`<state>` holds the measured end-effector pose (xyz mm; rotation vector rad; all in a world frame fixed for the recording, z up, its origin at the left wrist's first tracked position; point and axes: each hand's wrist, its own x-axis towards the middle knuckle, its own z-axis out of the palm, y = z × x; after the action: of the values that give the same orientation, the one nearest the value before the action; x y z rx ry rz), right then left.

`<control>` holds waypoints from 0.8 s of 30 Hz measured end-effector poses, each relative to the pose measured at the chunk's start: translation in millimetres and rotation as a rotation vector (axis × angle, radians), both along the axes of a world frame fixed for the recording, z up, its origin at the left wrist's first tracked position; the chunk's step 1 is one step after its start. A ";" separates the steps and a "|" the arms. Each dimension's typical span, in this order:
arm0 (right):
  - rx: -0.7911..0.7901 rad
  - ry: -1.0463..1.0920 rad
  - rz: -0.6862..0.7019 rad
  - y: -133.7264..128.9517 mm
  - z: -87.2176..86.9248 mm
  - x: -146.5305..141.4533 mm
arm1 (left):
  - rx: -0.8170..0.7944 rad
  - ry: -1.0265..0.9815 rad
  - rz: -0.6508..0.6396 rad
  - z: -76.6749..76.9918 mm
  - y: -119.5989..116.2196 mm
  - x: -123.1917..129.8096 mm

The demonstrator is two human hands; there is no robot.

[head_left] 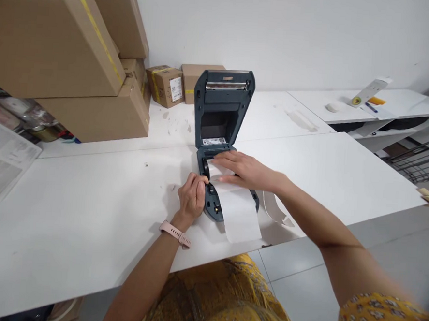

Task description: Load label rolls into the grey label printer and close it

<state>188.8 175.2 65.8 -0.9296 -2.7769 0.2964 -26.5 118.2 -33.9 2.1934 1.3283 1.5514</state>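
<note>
A dark grey label printer (223, 108) stands on the white table with its lid raised. Inside its base lies a roll of white label paper, and a strip of the paper (240, 213) hangs out over the front toward the table edge. My right hand (241, 169) rests on the roll with its fingers spread. At the left side of the base, my left hand (193, 195) has its fingers curled against the printer's edge; what they grip, if anything, is hidden. A loose curled strip of paper (277, 210) lies right of the printer.
Cardboard boxes (94, 112) are stacked at the left, with smaller ones (166, 86) by the wall. Printed sheets (3, 162) lie at the far left. On the right table (407, 102) are a tape roll, a blue pen and a white box. A wire rack stands beyond.
</note>
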 end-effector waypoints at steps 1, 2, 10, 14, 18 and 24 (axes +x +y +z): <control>0.007 0.047 -0.009 -18.2 -3.3 5.8 | 0.001 0.000 0.000 0.4 -0.3 0.0; 0.001 0.071 -0.022 -36.8 -8.3 10.8 | -0.004 0.004 0.002 0.8 -0.6 -0.1; 0.088 0.104 -0.122 -114.8 -57.8 11.5 | -0.042 0.035 0.024 4.2 -1.9 -1.2; 0.105 0.113 -0.139 -112.3 -60.8 7.9 | -0.038 0.038 0.014 4.9 -1.4 -1.9; 0.120 0.106 -0.150 -113.5 -61.0 7.1 | -0.040 0.051 0.010 5.8 -1.7 -2.4; 0.144 0.092 -0.147 -114.3 -60.3 6.7 | -0.020 0.053 0.009 5.2 -0.9 -2.8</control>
<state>195.6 61.0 5.5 -1.0494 -2.5908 0.1110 -29.4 117.3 -28.7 2.2344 1.3640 1.4861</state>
